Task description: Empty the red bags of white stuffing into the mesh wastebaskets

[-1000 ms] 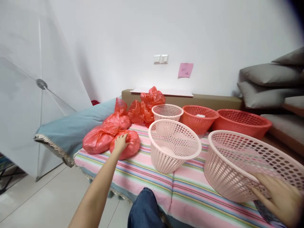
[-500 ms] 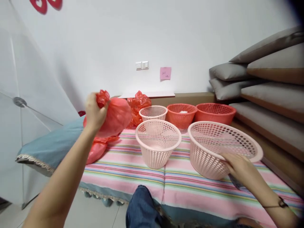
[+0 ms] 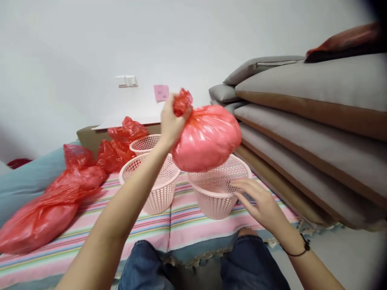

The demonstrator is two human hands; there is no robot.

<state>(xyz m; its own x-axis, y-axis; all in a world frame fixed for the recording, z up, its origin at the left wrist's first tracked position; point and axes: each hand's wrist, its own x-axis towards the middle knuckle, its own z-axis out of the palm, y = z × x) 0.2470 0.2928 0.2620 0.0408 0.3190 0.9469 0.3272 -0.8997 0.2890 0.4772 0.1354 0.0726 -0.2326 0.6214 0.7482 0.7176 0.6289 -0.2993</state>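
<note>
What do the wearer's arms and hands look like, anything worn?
Both forearms are bare, no sleeves in view, no gloves. The right hand has a thin dark band at the wrist. The left hand shows nothing worn. No rings can be made out.

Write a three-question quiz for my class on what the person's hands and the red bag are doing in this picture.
1. True or false: the left hand grips the red bag by its knotted neck.
2. What does the right hand touch?
A. a cushion
B. the pink basket
C. the sticky note
3. Fill in: the bag hangs ___ that basket.

Key: 1 true; 2 B; 3 above.
</note>
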